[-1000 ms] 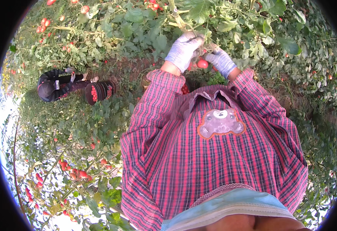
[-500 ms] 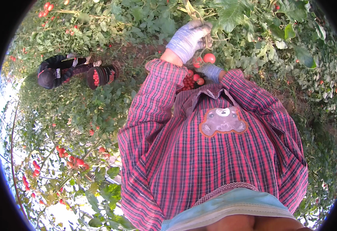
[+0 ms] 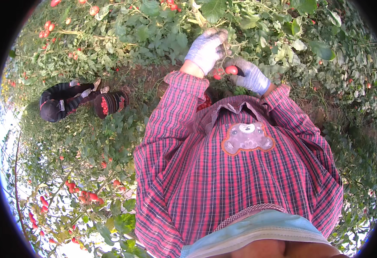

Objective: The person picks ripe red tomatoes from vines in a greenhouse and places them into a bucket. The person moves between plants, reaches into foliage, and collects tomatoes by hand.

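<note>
My left hand (image 3: 206, 52), in a pale knitted glove with soiled fingertips, is closed round a tomato stem at the top centre. Just below its fingers hang red tomatoes; a second tomato (image 3: 217, 75) is on the left of the pair. My right hand (image 3: 254, 77), gloved the same way, comes from the right, its fingers curled at the right-hand tomato (image 3: 231, 69). Its dark fingertip side touches that fruit. Below the hands, a container of picked tomatoes (image 3: 205, 102) shows only partly, hidden by my left sleeve and shirt.
Leafy tomato plants (image 3: 154, 41) surround me, with ripe fruit clusters (image 3: 83, 193) at the lower left. Off to the left, a bent-over person (image 3: 55, 103) in a dark cap works beside a dark striped basket (image 3: 111, 104) holding tomatoes. Bare soil (image 3: 147, 79) runs between the rows.
My right hand has risen from beside the container to the hanging tomatoes. My left hand has shifted slightly left, still on the stem. More of the container is now hidden.
</note>
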A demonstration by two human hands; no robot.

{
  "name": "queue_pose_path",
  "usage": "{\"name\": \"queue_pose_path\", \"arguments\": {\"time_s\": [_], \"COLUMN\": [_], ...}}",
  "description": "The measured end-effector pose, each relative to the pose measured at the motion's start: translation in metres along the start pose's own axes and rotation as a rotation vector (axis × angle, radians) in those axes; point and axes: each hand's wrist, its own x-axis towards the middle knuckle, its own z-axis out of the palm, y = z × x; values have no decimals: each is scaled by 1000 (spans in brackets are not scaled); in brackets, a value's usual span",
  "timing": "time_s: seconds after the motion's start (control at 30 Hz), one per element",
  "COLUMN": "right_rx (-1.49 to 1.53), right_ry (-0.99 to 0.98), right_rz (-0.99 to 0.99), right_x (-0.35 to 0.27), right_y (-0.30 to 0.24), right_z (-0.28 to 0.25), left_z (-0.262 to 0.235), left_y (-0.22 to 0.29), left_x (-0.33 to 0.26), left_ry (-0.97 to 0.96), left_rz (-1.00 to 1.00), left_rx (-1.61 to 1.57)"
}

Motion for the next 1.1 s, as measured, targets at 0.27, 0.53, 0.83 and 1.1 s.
{"name": "queue_pose_path", "arguments": {"time_s": [0.27,0.53,0.83,1.1], "right_rx": [281,986,1137,716], "right_ry": [211,43,61,259], "right_rz": [379,522,356,828], "right_x": [-7,-23,-11,-15], "right_y": [13,41,1,40], "right_z": [4,20,22,24], "left_z": [9,27,25,20], "left_y": [1,11,3,7], "left_x": [1,-4,4,5], "left_ry": [121,235,164,151], "left_rz": [2,-34,19,52], "left_rx": [-142,-266,-278,-240]}}
